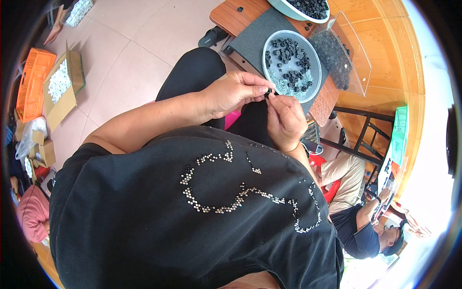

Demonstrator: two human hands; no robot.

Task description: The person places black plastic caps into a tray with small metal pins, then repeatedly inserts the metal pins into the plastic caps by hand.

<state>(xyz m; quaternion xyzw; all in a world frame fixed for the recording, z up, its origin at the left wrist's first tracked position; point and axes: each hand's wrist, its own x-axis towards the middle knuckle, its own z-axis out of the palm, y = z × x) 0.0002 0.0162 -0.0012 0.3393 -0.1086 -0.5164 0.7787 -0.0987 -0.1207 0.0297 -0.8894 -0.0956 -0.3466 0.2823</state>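
Note:
My left hand (231, 95) and my right hand (287, 119) meet in front of my lap, their fingertips almost touching. Between them they pinch a small black part (268, 94), mostly covered by the fingers, so its exact kind is hidden. Just beyond my hands stands a round, pale grey-blue basin (265, 60). Loose black round parts (288, 53) lie in its upper portion. Nearer my right hand, the same basin holds a heap of tiny clear or silvery pieces (284, 85), too small to name.
A second pale basin (285, 10) full of black parts stands farther off on the table (226, 17). Beside the basins is a clear plastic sheet or box (358, 62). A cardboard box (62, 108) with white pieces and an orange crate (32, 91) sit at left. Another person (358, 229) sits at right.

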